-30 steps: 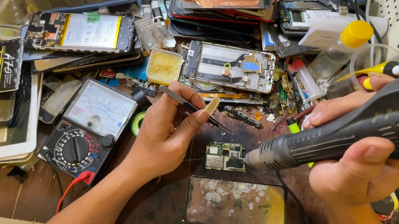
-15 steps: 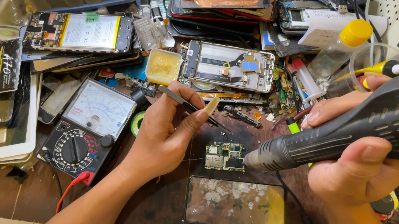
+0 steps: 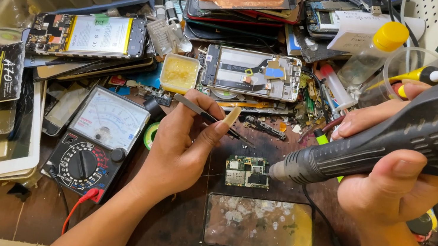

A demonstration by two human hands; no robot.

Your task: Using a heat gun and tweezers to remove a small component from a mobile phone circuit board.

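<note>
Small green circuit board (image 3: 247,172) w/ metal shields lying flat on dark worn wooden bench (image 3: 163,233); landmark for all below. Just right of board: dark grey hot-air tool w/ ribbed handle (image 3: 384,140), metal nozzle tip almost at board's right edge, touching or not – can't tell. Right hand (image 3: 396,172) wrapped tight round that handle, thumb on top, fingers curled under. Left of board and slightly above: left hand (image 3: 182,146), thumb and forefinger pinched on thin dark metal tweezers (image 3: 211,117), tips pointing right, above board's upper edge, clear of it. Directly below board: cracked glass phone screen panel w/ yellowish residue (image 3: 260,224), flat, near but apart. Far left of board: analog multimeter w/ black dial and white scale (image 3: 95,143), red lead beside. Above board: opened phone frame w/ exposed silver innards (image 3: 252,73); up-left of board, small square tub of yellow flux paste (image 3: 179,73).
</note>
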